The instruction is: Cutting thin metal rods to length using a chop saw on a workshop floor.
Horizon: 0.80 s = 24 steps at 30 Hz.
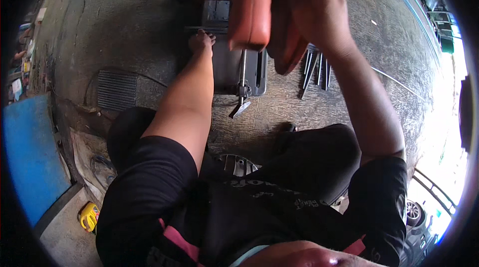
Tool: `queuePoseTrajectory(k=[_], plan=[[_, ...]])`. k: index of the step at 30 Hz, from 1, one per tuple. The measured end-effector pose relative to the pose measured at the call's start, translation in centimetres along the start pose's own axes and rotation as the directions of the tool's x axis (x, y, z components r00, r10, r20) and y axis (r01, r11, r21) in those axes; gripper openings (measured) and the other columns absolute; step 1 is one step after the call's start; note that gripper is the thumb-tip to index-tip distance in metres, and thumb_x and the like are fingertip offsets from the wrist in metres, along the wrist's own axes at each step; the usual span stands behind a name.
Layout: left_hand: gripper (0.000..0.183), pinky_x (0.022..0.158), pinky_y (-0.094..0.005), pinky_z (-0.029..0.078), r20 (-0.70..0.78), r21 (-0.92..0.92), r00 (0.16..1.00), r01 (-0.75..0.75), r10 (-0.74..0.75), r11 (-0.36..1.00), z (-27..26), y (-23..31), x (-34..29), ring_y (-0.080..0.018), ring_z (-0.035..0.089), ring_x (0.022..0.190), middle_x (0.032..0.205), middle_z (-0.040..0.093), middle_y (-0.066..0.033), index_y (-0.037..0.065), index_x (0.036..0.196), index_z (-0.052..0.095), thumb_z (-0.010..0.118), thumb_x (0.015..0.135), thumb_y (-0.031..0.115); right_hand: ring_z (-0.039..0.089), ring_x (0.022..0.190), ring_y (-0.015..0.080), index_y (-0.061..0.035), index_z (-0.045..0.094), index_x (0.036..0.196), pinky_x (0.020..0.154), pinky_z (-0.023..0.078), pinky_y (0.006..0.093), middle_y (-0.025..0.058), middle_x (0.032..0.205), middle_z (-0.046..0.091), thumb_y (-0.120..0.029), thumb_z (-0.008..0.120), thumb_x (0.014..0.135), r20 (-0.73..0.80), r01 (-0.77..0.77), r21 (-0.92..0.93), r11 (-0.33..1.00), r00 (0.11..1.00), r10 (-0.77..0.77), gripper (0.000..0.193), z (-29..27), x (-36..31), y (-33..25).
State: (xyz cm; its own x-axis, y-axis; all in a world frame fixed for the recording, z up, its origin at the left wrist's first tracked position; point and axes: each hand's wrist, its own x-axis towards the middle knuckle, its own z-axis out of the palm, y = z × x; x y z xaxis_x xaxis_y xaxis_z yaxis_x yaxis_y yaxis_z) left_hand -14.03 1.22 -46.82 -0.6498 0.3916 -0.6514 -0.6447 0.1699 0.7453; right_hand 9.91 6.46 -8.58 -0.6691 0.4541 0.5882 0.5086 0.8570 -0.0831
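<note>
An orange-and-black cut-off saw point(250, 12) stands at the top centre, its orange grip and guard close to the camera. Under it lies its dark grey base point(224, 62), with a threaded vise screw and crank handle point(240, 109) at the near end. Left of the base, my left hand point(201, 41) has its fingers closed at a thin metal bar point(192, 28) that lies across the base. My right hand point(322, 15) is raised against the right side of the saw's orange part. Its fingers are largely hidden behind the saw and cut off by the top edge.
Several metal strips point(314, 70) lie on the worn floor right of the base. A ribbed grey plate point(117, 90) is at the left. Further off are a blue panel point(35, 152), a yellow tape measure point(89, 216) and a long thin rod point(399, 82) on the right.
</note>
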Motion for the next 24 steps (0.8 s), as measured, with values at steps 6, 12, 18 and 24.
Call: queuePoseTrajectory(k=[6,12,18,24], plan=[[0.025,0.051,-0.0359,0.055,-0.035,0.01,0.996,-0.081,0.082,0.997,-0.4,0.1,0.7,-0.0285,0.063,0.06,0.083,0.062,-0.0167,-0.005,0.095,0.051,0.047,0.091,0.019,0.045,0.096,0.0338,-0.0043,0.051,0.11,0.085,0.04,0.0429,0.0152,0.106,0.048,-0.007,0.058,0.076,-0.268,-0.125,0.256,0.959,0.943,0.195,0.035,3.0,-5.1,-0.8],[0.034,0.039,-0.0351,0.047,-0.028,0.664,0.996,-0.045,0.085,0.747,1.2,0.7,-3.0,-0.0251,0.063,0.052,0.068,0.062,-0.0143,-0.006,0.086,0.054,0.049,0.089,0.027,0.035,0.111,0.0401,-0.0089,0.052,0.109,0.098,0.027,0.0508,0.0191,0.114,0.043,0.001,0.053,0.064,-0.198,-0.054,0.324,0.944,0.973,0.123,0.047,4.3,-9.9,-1.3],[0.037,0.037,-0.0355,0.044,-0.09,0.276,0.993,-0.055,0.082,0.96,1.5,1.2,-4.3,-0.0232,0.063,0.052,0.068,0.065,-0.0139,-0.008,0.088,0.056,0.048,0.089,0.028,0.034,0.113,0.0405,-0.0123,0.056,0.104,0.1,0.025,0.0509,0.0143,0.113,0.045,0.005,0.053,0.061,-0.254,-0.077,0.341,0.937,0.952,0.17,0.047,5.3,-10.6,-1.6],[0.04,0.04,-0.0354,0.046,-0.154,0.483,0.988,0.076,-0.001,0.872,2.0,2.3,-5.5,-0.0222,0.064,0.055,0.073,0.065,-0.0143,-0.005,0.091,0.058,0.05,0.087,0.033,0.034,0.114,0.0394,-0.0129,0.057,0.103,0.101,0.025,0.0511,0.0134,0.111,0.047,0.004,0.054,0.06,-0.214,-0.082,0.284,0.955,0.966,0.147,0.046,5.2,-11.8,-2.1]])
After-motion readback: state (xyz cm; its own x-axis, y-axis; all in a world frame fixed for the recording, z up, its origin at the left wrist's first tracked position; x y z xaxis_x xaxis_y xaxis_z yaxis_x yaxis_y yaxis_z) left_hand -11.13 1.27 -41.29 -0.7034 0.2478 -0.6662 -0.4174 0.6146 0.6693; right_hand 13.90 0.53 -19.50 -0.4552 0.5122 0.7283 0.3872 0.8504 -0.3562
